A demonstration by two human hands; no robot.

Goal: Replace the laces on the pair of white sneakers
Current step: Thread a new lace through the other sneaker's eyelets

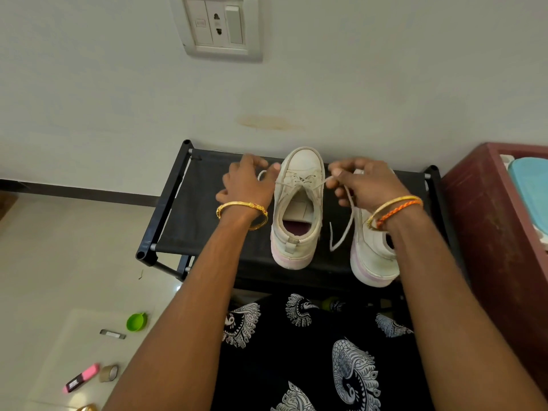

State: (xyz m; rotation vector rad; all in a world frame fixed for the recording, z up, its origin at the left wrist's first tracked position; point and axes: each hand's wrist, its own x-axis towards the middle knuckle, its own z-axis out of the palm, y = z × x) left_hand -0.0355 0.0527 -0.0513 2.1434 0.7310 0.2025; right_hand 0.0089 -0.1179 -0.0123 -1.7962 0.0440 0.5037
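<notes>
Two white sneakers stand on a black fabric rack [189,215], toes toward the wall. The left sneaker [299,209] has a white lace [299,180] threaded through its lower eyelets. My left hand [247,182] pinches one lace end left of the shoe. My right hand [364,182] pinches the other end on the right, and its loose tail [345,223] hangs down between the shoes. The right sneaker [372,256] is partly hidden under my right wrist.
A dark red cabinet [486,221] stands right of the rack, with a blue lid [530,188] on top. On the floor at lower left lie a green cap [136,321], a pink highlighter [81,377] and a tape roll [109,373]. The wall is just behind the rack.
</notes>
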